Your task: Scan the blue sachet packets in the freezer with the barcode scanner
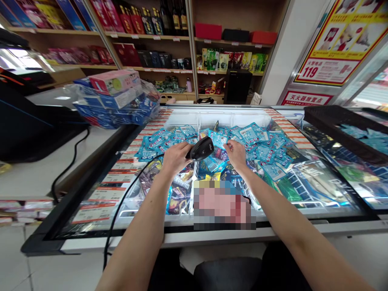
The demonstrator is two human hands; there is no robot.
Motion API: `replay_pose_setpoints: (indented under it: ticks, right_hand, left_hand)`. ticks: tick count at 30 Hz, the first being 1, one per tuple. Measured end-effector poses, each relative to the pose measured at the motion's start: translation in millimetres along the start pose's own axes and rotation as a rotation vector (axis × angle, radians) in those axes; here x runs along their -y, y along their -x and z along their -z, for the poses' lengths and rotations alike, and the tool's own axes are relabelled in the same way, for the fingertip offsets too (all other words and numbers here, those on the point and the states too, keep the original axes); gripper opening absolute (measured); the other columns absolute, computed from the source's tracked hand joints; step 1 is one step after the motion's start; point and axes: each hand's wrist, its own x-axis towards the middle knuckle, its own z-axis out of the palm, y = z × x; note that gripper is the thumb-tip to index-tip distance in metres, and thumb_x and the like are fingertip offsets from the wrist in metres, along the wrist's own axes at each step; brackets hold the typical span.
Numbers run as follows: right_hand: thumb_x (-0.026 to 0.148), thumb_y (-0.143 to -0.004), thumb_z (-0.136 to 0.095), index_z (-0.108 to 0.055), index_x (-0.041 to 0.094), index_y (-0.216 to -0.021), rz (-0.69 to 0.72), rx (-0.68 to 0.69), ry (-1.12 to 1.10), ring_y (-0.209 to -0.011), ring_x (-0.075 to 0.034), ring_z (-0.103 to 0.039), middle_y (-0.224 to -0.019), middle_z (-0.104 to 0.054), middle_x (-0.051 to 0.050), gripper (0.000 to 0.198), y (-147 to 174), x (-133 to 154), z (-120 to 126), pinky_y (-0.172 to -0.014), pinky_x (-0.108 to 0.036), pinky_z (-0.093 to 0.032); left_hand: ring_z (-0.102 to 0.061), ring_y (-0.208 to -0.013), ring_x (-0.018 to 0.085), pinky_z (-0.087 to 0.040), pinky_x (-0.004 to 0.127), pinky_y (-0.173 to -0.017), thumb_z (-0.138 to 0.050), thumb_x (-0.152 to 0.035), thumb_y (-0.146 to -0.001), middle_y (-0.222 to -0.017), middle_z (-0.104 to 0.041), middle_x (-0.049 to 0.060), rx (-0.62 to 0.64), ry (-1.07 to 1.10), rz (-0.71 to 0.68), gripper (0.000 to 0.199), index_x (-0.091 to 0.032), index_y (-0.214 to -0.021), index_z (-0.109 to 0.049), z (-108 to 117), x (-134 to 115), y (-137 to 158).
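Observation:
My left hand point(177, 157) is closed round the handle of a black barcode scanner point(201, 148), whose head points to the right. Between the thumb and fingers of my right hand point(236, 152) is the edge of a small light-blue packet point(218, 139), just right of the scanner head. Many similar blue packets point(266, 151) lie loosely in a spread heap on the glass lid around both hands. From the scanner, a black cable point(133, 182) runs down to the left past my forearm.
Packaged goods show through the glass of the chest freezer point(121, 244). At left, boxes wrapped in clear plastic point(117, 99) stand by a black device point(33, 113). A dark tray point(342, 133) on the right holds more blue packets. Stocked shelves point(151, 36) line the back.

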Motion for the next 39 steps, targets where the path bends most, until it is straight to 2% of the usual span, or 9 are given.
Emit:
replay_pose_setpoints:
  ticks: [19, 24, 28, 31, 34, 39]
  right_hand:
    - [0.034, -0.089, -0.049, -0.061, 0.021, -0.081, -0.014, -0.003, -0.026, -0.071, -0.018, -0.058, -0.078, -0.067, -0.003, 0.02, 0, 1, 0, -0.075, -0.034, -0.044]
    - [0.033, -0.089, -0.046, -0.058, 0.02, -0.095, -0.019, -0.075, -0.06, -0.075, -0.02, -0.06, -0.079, -0.066, -0.003, 0.018, -3, -6, 0, -0.077, -0.035, -0.044]
    - [0.03, -0.088, -0.045, -0.044, 0.016, -0.122, -0.059, -0.195, -0.022, -0.077, -0.021, -0.06, -0.084, -0.065, -0.004, 0.037, -10, -19, 14, -0.079, -0.037, -0.044]
    - [0.026, -0.086, -0.044, -0.037, 0.015, -0.13, -0.092, -0.265, 0.068, -0.082, -0.023, -0.059, -0.085, -0.063, -0.004, 0.046, -16, -30, 28, -0.081, -0.039, -0.043]
    - [0.024, -0.085, -0.044, -0.042, 0.015, -0.128, -0.123, -0.297, 0.198, -0.094, -0.026, -0.055, -0.087, -0.063, -0.007, 0.044, -20, -38, 37, -0.087, -0.042, -0.04]
    - [0.028, -0.085, -0.046, -0.058, 0.016, -0.109, -0.156, -0.267, 0.326, -0.108, -0.03, -0.046, -0.108, -0.058, -0.015, 0.031, -18, -42, 41, -0.093, -0.048, -0.036]
  left_hand:
    - [-0.063, -0.09, 0.023, -0.043, 0.03, -0.071, -0.057, -0.028, -0.079, -0.097, -0.069, 0.006, -0.048, -0.008, 0.013, 0.029, -0.021, -0.105, -0.065, -4, 3, 1]
    - [-0.063, -0.09, 0.024, -0.041, 0.031, -0.068, -0.059, -0.029, -0.077, -0.096, -0.068, 0.007, -0.123, -0.059, 0.146, 0.03, -0.021, -0.106, -0.064, -4, 15, 4]
    - [-0.062, -0.09, 0.025, -0.039, 0.031, -0.067, -0.06, -0.029, -0.078, -0.093, -0.067, 0.006, -0.175, -0.078, 0.248, 0.027, -0.022, -0.103, -0.064, -3, 21, 4]
    - [-0.061, -0.088, 0.025, -0.037, 0.031, -0.066, -0.059, -0.028, -0.077, -0.091, -0.066, 0.006, -0.201, -0.103, 0.298, 0.025, -0.022, -0.101, -0.064, -3, 23, 5]
    - [-0.061, -0.088, 0.025, -0.035, 0.031, -0.066, -0.059, -0.029, -0.078, -0.093, -0.066, 0.006, -0.246, -0.116, 0.366, 0.026, -0.022, -0.102, -0.063, -4, 26, 6]
    - [-0.06, -0.09, 0.026, -0.035, 0.031, -0.068, -0.058, -0.031, -0.078, -0.093, -0.065, 0.007, -0.283, -0.085, 0.441, 0.027, -0.022, -0.102, -0.062, -3, 29, 7]
